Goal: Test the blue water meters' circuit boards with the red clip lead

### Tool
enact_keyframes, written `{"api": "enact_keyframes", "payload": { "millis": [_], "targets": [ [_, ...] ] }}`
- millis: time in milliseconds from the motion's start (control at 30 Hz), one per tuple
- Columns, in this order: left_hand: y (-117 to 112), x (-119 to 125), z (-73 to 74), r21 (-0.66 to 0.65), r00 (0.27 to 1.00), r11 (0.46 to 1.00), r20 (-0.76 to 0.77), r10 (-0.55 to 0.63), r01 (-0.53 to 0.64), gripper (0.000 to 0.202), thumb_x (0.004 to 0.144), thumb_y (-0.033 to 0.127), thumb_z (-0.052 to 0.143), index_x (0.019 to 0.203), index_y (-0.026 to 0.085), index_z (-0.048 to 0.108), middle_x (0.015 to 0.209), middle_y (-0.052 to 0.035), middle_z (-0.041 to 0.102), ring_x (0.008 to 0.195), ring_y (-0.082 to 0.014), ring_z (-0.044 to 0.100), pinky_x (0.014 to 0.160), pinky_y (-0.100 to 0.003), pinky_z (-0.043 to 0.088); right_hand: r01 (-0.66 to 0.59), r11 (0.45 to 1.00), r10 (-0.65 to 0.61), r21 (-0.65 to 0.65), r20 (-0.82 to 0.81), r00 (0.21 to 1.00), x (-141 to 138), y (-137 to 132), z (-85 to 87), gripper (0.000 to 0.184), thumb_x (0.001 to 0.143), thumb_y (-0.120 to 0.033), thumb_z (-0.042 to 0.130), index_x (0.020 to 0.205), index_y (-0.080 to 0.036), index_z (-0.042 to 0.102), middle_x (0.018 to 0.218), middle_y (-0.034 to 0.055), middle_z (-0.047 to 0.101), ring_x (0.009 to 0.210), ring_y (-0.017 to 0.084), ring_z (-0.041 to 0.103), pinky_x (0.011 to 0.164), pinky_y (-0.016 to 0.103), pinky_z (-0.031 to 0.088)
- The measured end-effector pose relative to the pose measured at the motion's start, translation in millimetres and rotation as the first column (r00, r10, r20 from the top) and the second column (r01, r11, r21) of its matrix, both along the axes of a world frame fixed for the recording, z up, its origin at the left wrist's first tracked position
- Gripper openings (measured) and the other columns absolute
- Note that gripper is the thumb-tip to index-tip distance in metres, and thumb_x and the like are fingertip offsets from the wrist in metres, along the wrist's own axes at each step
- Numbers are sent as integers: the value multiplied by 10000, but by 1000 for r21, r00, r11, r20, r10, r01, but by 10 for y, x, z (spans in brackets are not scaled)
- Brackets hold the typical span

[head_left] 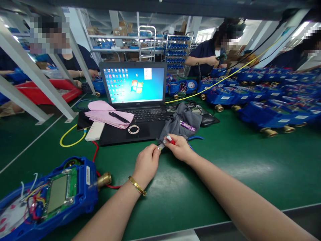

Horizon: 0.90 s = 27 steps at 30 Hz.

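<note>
Left hand [147, 163] and right hand [181, 148] close together in front of the laptop [136, 103]

From where I'm standing, both bare hands are out over the green table [163, 204], fingertips nearly meeting. The left, with a gold bracelet [137, 186] at its wrist, has thumb and fingers pinched on a small pale piece [161, 146], too small for me to make out. The right is curled closed around a red-and-white stick [171, 139], its white end pointing up towards the screen; I can't tell whether those fingers touch the pale piece too.

Just beyond the right hand lies a crumpled grey cloth [175, 120] with a purple packet [187, 126] on it, and a blue handle [196, 137] shows beside the wrist. A black mouse [210, 119] sits to the right of the cloth. Pink sheets [102, 112] with a black pen [119, 117] on top cover part of the laptop's left side, and a pale ring [133, 129] lies by its touchpad.

Nearest on the left is an opened blue housing [86, 192], wires and display bare, a brass fitting [104, 180] facing the left forearm. Rows of blue units [265, 113] fill the right side, and across the table a co-worker [202, 63] in dark clothing is busy.
</note>
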State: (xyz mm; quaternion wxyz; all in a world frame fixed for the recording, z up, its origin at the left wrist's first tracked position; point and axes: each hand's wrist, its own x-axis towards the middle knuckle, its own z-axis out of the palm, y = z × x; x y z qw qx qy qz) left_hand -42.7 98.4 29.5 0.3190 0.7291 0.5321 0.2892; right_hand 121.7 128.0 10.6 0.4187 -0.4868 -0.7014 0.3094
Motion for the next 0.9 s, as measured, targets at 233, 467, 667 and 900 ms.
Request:
{"api": "enact_keyframes", "payload": {
  "millis": [233,467,667,900],
  "targets": [
    [18,28,1,-23,998,999,34,48,-47,239,882,266,396,703,197,538,631,24,537,623,-144,501,579,-243,290,60,994,-73,-87,-149,986,-81,35,-129,316,907,-386,549,707,-146,501,596,-63,420,497,77,411,499,212,374],
    [26,41,6,-29,996,997,57,68,-67,235,869,266,408,689,196,542,603,31,523,607,-137,497,572,-237,294,98,984,-132,-147,-247,960,-105,19,-132,289,908,-346,562,712,-143,499,586,-72,399,475,66,386,471,195,355],
    [2,56,26,-21,994,997,79,78,-77,240,866,286,396,698,198,543,620,28,543,603,-136,501,576,-239,313,123,976,-174,-179,-304,937,-154,-4,-112,281,907,-339,567,718,-140,508,578,-75,402,457,60,373,453,188,345],
    [-37,38,66,-12,987,994,110,113,-113,245,853,307,398,679,200,532,600,30,525,593,-142,495,567,-245,317,198,959,-261,-201,-360,896,-76,60,-137,257,932,-339,537,782,-131,532,601,-69,436,445,51,391,424,173,358]
  ]
}}
